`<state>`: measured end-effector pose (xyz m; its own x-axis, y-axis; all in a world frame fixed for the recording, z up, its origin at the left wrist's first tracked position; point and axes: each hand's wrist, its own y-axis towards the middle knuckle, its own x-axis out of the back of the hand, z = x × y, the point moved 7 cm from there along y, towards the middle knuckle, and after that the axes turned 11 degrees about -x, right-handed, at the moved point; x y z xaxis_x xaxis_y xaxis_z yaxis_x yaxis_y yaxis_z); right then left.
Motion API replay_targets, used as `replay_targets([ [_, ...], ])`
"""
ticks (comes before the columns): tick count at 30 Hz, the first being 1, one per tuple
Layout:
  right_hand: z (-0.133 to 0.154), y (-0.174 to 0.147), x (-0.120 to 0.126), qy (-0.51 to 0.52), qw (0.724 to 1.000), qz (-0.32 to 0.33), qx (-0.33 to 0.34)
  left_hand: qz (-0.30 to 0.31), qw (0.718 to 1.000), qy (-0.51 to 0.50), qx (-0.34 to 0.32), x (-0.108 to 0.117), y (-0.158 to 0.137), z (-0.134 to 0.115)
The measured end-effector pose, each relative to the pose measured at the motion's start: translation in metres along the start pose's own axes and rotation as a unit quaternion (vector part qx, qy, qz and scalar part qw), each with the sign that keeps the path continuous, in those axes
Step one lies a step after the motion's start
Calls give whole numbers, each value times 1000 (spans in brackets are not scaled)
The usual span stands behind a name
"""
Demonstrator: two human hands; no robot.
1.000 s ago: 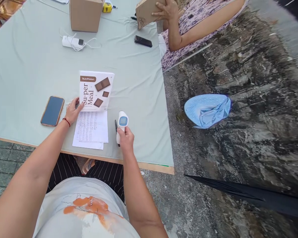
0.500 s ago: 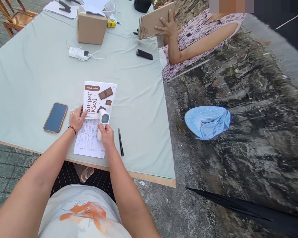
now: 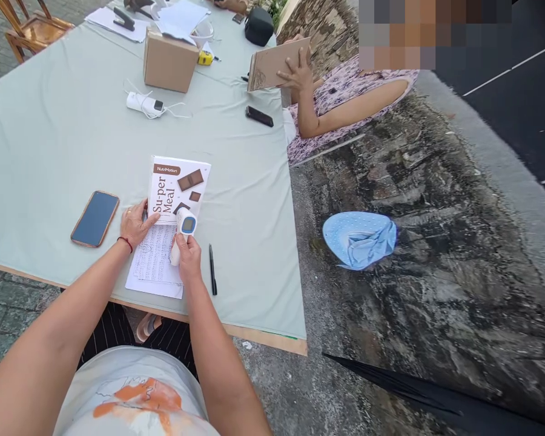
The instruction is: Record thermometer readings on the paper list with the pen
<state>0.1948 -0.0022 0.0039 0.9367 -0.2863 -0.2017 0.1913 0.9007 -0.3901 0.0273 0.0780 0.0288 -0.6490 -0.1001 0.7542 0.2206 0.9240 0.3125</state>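
My right hand (image 3: 189, 257) is wrapped around the handle of a white infrared thermometer (image 3: 180, 249), its blue-rimmed screen facing up. The thermometer overlaps the lower edge of a white NutriMotion "Su-per Meal" box (image 3: 189, 197) printed with brown chocolate pieces. My left hand (image 3: 135, 224) grips that box at its lower left corner, thumb on the front and fingers along the side. Printed paper sheets (image 3: 152, 275) lie partly under the box. A smartphone (image 3: 95, 218) rests left of my left hand, and a black pen (image 3: 212, 270) right of my right hand.
Across the cloth-covered table (image 3: 254, 242) stands a cardboard box (image 3: 170, 63) with papers on top. A white device with a cord (image 3: 144, 105) and a black object (image 3: 259, 116) lie nearer. At the right, another person's hand (image 3: 300, 75) holds a brown box (image 3: 272, 65). A blue hat (image 3: 361, 239) lies beyond the table.
The view has shifted slightly, so the table appears a little lower and further left. Both hands keep their holds on the box and the thermometer. The other person's brown box is tilted slightly differently.
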Motion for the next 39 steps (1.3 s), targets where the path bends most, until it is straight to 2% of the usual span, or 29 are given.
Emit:
replay_targets([
  [6, 6, -4, -7, 32, 999, 14, -9, -6, 1000, -2, -10, 3, 0, -3],
  [13, 20, -20, -9, 61, 998, 25, -14, -21, 1000, -12, -14, 0, -2, 6],
  [19, 42, -54, 11, 15, 1000, -12, 21, -28, 999, -26, -10, 0, -3, 10],
  [26, 55, -98, 40, -9, 999, -40, 26, -38, 999, -37, -15, 2, -1, 10],
  [32, 65, -113, 49, -13, 998, -38, 48, -69, 996, -49, -20, 5, 0, 14],
  [35, 60, -103, 65, -37, 995, -75, 55, -76, 995, -55, -23, 7, 0, 14],
  [37, 53, -88, 87, -77, 986, -135, 58, -76, 995, -58, -26, 8, -1, 13],
  [39, 44, -69, 114, -136, 966, -213, 54, -68, 995, -61, -29, 10, -1, 11],
])
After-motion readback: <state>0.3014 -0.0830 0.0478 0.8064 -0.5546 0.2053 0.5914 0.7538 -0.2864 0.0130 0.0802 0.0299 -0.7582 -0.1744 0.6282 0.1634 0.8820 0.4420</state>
